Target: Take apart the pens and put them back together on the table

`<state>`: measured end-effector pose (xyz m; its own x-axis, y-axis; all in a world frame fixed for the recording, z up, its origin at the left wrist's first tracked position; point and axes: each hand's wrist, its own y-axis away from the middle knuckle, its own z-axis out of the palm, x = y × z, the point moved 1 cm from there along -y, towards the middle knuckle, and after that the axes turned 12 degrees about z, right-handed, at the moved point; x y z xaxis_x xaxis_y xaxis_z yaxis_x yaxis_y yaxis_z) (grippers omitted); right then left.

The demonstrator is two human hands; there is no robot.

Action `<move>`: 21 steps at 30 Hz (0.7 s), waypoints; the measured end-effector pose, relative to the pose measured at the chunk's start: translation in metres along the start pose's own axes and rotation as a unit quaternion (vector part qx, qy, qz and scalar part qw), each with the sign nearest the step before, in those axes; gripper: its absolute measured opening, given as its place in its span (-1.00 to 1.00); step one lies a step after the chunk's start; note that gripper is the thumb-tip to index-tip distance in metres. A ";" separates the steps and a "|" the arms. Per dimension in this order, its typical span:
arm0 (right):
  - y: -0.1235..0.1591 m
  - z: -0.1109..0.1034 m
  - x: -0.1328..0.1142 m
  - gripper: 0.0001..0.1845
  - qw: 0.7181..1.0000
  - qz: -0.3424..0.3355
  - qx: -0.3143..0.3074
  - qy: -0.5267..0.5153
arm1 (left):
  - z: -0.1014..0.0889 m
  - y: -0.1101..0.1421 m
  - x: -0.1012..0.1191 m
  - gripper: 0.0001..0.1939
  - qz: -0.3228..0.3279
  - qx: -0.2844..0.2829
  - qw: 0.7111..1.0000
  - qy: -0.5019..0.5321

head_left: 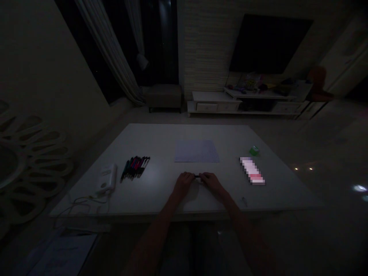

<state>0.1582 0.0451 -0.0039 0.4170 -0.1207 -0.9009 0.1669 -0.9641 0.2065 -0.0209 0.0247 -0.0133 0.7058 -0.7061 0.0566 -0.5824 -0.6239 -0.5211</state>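
Slim black cylindrical item (197,176), too small and dim for firmer identification, held between left hand (184,183) and right hand (211,182), close over the white rectangular surface (161,134); contact with the surface not determinable. Fingers (192,176) of both hands closed on opposite ends of the item, a pinch rather than a full wrap, apparently suited to fine control of so small a piece. Both forearms extended from the near edge, hands centred, probably for steadiness and equal reach. Left of the hands, bundle of slender multicoloured pens (135,167) lying side by side, seemingly grouped for ready access. Nearer the left edge, white plastic box-shaped device (107,178) with thin pale cord (86,199) trailing toward the edge. Directly ahead, pale lavender gridded sheet (197,151) lying flat, squared to the working position. Right of the hands, small green roll (254,150) and pink-and-white oblong packet (252,171); packet detail blurred, unreadable.
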 end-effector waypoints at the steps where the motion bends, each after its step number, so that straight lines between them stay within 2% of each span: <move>1: 0.000 0.000 0.000 -0.46 1.000 0.009 0.004 0.001 | 0.000 0.000 0.000 -0.88 0.000 0.001 1.000 0.001; 6: 0.001 -0.001 -0.003 -0.52 1.000 -0.015 0.014 -0.001 | -0.002 0.000 0.000 -0.91 -0.002 -0.004 1.000 0.003; 10: 0.003 0.000 -0.002 -0.43 1.000 0.011 0.010 -0.003 | -0.004 -0.001 0.001 -0.91 -0.002 -0.006 1.000 0.005; 14: 0.005 0.000 -0.004 -0.50 1.000 -0.020 0.010 -0.018 | -0.003 0.000 0.001 -0.91 -0.004 -0.005 1.000 0.005; 18: 0.006 0.001 -0.006 -0.45 1.000 0.012 0.008 -0.008 | 0.000 0.001 -0.001 -0.89 0.003 0.002 1.000 0.003; 21: 0.006 0.000 -0.007 -0.52 1.000 -0.016 0.020 -0.010 | -0.001 0.000 0.000 -0.90 -0.003 0.000 1.000 -0.003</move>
<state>0.1563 0.0400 0.0034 0.3946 -0.0944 -0.9140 0.1434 -0.9762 0.1628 -0.0214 0.0247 -0.0128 0.7110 -0.7011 0.0547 -0.5791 -0.6278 -0.5202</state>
